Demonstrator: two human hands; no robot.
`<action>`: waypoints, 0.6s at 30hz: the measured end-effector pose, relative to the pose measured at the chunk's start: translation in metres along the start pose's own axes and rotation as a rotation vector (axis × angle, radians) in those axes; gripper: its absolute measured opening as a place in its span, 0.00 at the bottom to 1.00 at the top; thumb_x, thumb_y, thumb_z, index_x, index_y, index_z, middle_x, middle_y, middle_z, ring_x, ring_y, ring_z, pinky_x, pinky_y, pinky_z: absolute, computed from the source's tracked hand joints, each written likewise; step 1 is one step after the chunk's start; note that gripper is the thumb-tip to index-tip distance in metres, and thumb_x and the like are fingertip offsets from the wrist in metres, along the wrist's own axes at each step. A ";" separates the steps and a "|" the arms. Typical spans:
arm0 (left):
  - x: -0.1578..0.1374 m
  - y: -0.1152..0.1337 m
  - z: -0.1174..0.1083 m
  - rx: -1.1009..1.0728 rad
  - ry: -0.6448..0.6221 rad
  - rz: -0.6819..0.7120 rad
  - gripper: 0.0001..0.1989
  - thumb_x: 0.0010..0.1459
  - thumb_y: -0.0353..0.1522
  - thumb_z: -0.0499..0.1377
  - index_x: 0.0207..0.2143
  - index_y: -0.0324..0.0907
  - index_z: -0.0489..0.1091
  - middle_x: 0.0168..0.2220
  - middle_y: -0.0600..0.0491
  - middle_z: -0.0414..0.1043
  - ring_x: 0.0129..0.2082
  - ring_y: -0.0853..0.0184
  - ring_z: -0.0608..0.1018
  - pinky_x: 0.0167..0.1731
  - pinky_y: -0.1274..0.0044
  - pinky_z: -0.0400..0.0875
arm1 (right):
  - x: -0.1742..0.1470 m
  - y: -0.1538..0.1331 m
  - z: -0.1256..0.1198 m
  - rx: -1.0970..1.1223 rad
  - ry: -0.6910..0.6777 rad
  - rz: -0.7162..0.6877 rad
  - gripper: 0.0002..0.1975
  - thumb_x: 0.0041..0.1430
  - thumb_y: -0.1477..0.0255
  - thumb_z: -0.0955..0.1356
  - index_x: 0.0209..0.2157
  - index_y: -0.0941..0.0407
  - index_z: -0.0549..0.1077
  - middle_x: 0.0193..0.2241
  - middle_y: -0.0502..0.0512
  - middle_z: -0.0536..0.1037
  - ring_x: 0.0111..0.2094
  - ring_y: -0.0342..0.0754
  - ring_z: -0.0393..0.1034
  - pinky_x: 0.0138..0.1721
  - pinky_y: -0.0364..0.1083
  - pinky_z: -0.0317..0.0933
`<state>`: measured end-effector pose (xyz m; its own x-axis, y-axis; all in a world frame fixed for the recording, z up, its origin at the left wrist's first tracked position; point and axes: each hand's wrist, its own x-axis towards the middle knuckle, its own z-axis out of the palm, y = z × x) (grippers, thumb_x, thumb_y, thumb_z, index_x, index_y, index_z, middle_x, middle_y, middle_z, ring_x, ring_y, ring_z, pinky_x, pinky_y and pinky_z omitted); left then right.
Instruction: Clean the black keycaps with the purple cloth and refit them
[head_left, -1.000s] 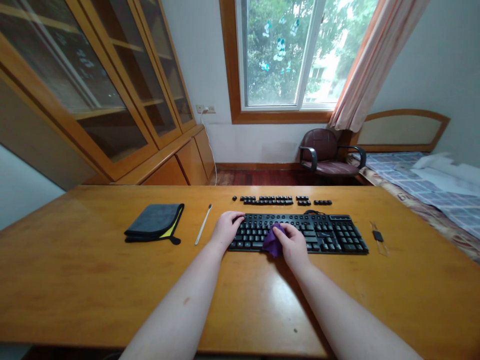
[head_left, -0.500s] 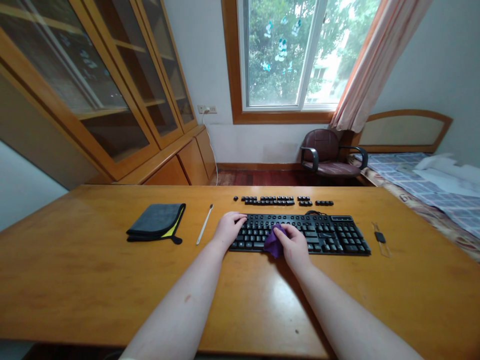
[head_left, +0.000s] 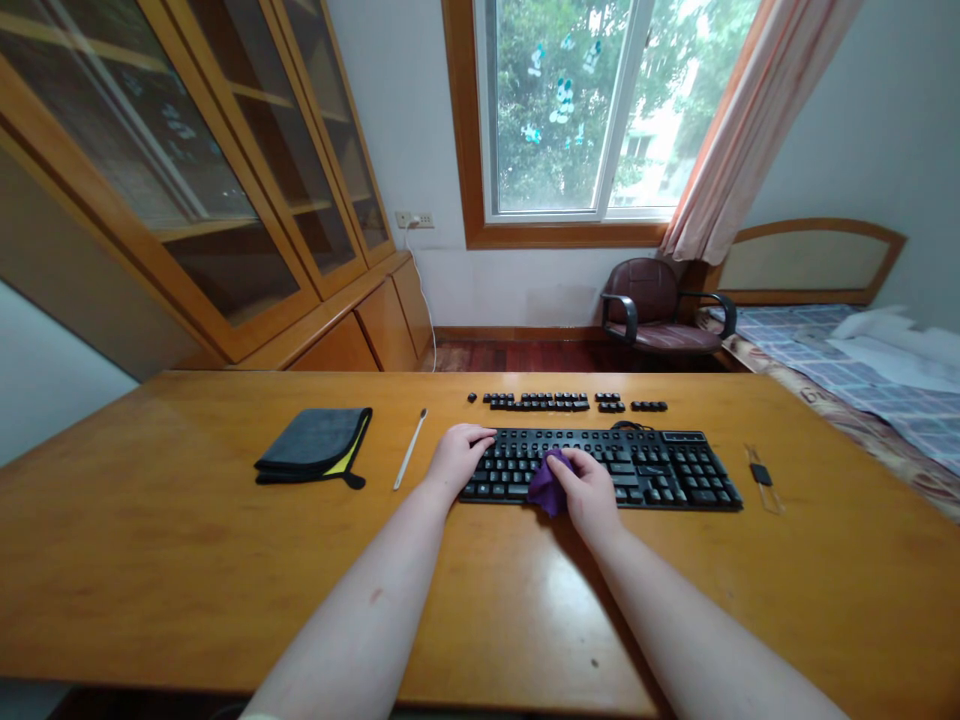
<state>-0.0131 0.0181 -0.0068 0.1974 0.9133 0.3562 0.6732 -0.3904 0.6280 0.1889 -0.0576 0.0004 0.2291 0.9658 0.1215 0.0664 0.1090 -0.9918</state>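
A black keyboard lies on the desk in front of me, with the keycaps gone from its upper rows. My left hand grips the keyboard's left end, fingers over its upper left corner. Pinched between the thumb and fingers of my right hand is a crumpled purple cloth. The cloth rests on the keyboard's middle and droops over its front edge. Behind the keyboard, loose black keycaps stand in rows. Which keys the cloth touches is hidden.
Left of the keyboard are a thin white brush and a folded grey cloth with yellow lining. A wire keycap puller lies to the right on the wooden desk. Beyond the desk stands an armchair.
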 end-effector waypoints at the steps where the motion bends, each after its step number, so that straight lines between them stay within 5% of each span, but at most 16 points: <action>1: 0.000 0.000 0.000 0.001 -0.002 -0.001 0.09 0.51 0.33 0.58 0.34 0.46 0.76 0.36 0.51 0.76 0.40 0.61 0.75 0.44 0.69 0.67 | 0.000 0.000 0.000 -0.002 0.001 0.001 0.16 0.48 0.59 0.68 0.28 0.58 0.73 0.25 0.53 0.75 0.28 0.48 0.67 0.31 0.44 0.61; 18: 0.002 -0.002 0.004 -0.100 -0.021 -0.132 0.08 0.49 0.32 0.59 0.32 0.44 0.76 0.35 0.51 0.77 0.39 0.62 0.76 0.44 0.70 0.67 | -0.001 -0.002 0.001 -0.022 0.002 0.001 0.15 0.48 0.60 0.68 0.29 0.59 0.74 0.26 0.54 0.76 0.29 0.48 0.68 0.33 0.45 0.61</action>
<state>-0.0110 0.0208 -0.0101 0.1271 0.9594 0.2520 0.6198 -0.2751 0.7349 0.1879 -0.0586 0.0025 0.2309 0.9655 0.1205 0.0877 0.1027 -0.9908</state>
